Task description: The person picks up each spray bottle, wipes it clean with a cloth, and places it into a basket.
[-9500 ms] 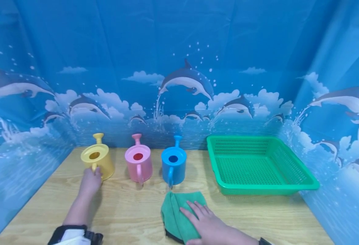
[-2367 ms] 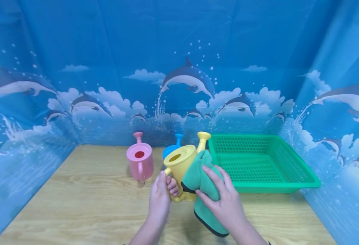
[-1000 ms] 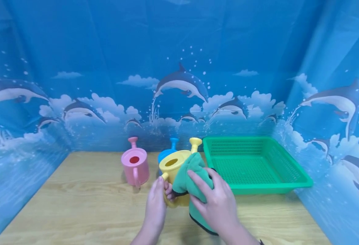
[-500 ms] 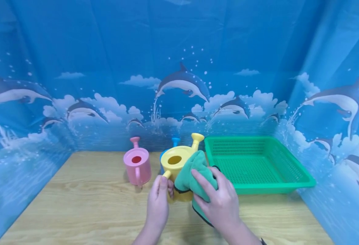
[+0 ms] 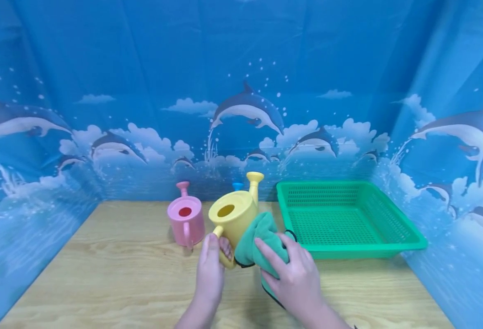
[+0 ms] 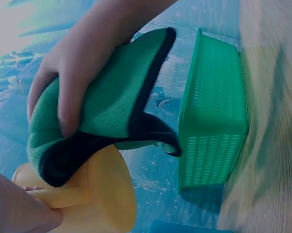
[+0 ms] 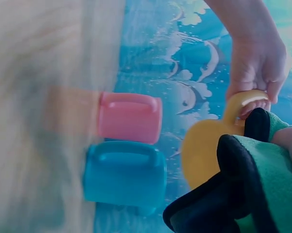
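Over to the left, a pink watering can (image 5: 187, 221) stands upright on the wood-grain table (image 5: 114, 283), near the left hand's fingers and a little beyond them, its handle facing the person. The left hand (image 5: 210, 269) has its fingers curled through the handle of a yellow watering can (image 5: 236, 211) and its thumb lying on top, clamped firmly. That can hangs just beyond those fingers, off the table and tilted, its spout pointing up and away. Farther past them stands a blue watering can (image 7: 125, 172); from above, only its sprinkler head peeks out behind the yellow one. Next to the right comes a green cloth (image 5: 262, 242) with dark edging, bunched against the yellow can's side. The right hand (image 5: 297, 269) grips it, thumb and fingers closed round the folds. Beyond the right fingers, farther right, a green perforated basket (image 5: 369, 252) sits before the dolphin-printed backdrop (image 5: 142, 68).
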